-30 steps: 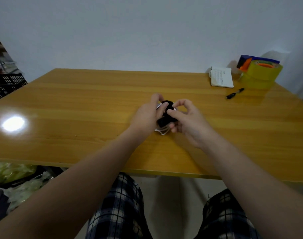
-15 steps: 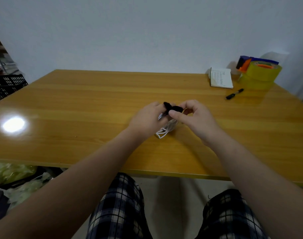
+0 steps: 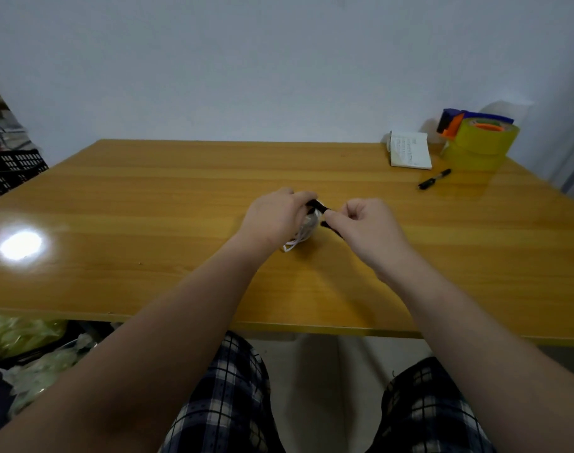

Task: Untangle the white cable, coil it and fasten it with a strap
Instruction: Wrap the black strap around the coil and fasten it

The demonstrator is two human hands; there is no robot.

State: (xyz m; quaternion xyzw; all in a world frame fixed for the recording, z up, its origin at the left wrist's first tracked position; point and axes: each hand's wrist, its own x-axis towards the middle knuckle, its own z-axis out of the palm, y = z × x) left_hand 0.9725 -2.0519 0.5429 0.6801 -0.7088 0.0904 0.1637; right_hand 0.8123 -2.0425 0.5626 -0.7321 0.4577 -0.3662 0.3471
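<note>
One second on, the strap (image 3: 318, 206) was taut: left hand (image 3: 276, 217) gripped the white cable (image 3: 294, 243), right hand (image 3: 367, 227) pinched the strap; fastening neared.

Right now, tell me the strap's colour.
The strap is black, seen best in the head view.

We find the white cable (image 3: 307, 226) mostly hidden behind the left hand (image 3: 276, 217); the strap (image 3: 319, 206) ends lie under the fingers (image 3: 303, 196). The notepad (image 3: 410, 154) print is too small to read.

The cable (image 3: 293, 242) is white, the strap (image 3: 317, 205) black. The table (image 3: 148, 197) shows yellow-orange wood grain; the trousers (image 3: 227, 403) are navy-and-white plaid.
</note>
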